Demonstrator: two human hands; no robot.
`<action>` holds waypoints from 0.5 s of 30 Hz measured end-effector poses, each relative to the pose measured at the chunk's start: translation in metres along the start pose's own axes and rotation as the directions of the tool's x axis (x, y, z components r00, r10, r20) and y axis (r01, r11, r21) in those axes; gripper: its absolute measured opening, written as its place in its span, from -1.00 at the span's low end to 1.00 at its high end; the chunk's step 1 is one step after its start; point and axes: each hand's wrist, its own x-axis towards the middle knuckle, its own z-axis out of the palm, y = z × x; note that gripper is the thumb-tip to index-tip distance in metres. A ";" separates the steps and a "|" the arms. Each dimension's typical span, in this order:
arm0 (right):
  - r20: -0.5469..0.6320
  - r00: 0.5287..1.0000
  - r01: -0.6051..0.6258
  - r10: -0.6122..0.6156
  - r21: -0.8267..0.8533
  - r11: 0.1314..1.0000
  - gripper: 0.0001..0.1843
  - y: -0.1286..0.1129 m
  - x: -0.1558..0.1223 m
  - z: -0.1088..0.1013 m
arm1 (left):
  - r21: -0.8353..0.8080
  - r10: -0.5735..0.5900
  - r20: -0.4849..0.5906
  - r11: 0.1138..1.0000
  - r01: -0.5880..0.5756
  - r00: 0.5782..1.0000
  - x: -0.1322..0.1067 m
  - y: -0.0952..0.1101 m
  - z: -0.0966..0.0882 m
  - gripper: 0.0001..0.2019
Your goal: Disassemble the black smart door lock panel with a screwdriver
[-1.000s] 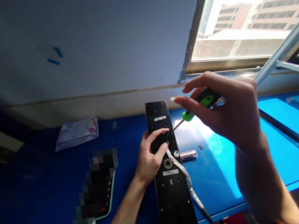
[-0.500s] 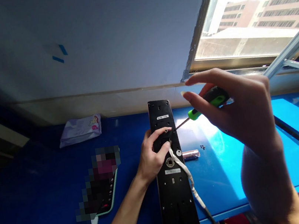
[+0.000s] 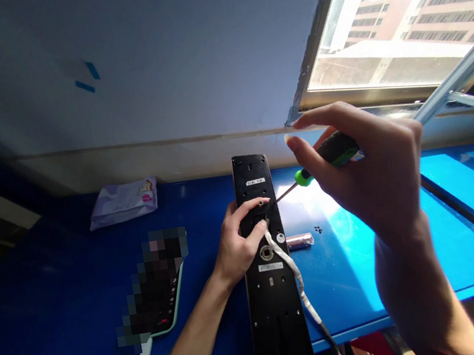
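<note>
A long black door lock panel (image 3: 271, 303) lies face-up on the blue table, with white labels, screw holes and a round metal fitting showing. My left hand (image 3: 243, 242) grips its left side, index finger and thumb resting on its face. The thumb is beside the root of a white-sleeved cable (image 3: 291, 264) that runs down past the panel's right edge. My right hand (image 3: 360, 165) is closed around a screwdriver (image 3: 334, 151) with a black and green handle. Its thin shaft slants down left, and the tip meets the panel near its right edge, by my left index finger.
Several small dark screws (image 3: 318, 229) and a pinkish metallic cylinder (image 3: 300, 241) lie right of the panel. To the left are a phone (image 3: 165, 295) on a white charging cord and a pale purple packet (image 3: 125, 201). Metal rails (image 3: 450, 86) stand by the window at right.
The view has shifted slightly, so everything sits a little higher and further left. The screwdriver tip stays at the same spot on the panel, with my right hand turned slightly.
</note>
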 end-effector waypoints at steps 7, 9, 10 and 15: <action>0.114 0.988 0.074 -0.102 0.223 0.972 -0.70 -0.005 -0.003 -0.001 | -0.004 0.021 -0.012 1.000 -0.021 1.000 0.000 -0.002 0.001 -0.68; 0.216 0.969 0.045 -0.120 0.322 0.945 -0.61 -0.001 -0.002 -0.008 | -0.002 0.020 -0.014 1.000 -0.020 1.000 0.000 -0.002 0.001 -0.69; 0.249 0.961 0.029 -0.120 0.343 0.939 -0.59 0.002 -0.001 -0.011 | 0.001 0.018 -0.015 1.000 -0.018 1.000 0.000 -0.002 0.001 -0.69; 0.165 0.978 0.069 -0.127 0.319 0.945 -0.75 0.009 0.000 -0.007 | 0.017 0.012 -0.010 1.000 -0.011 1.000 0.000 0.000 0.000 -0.69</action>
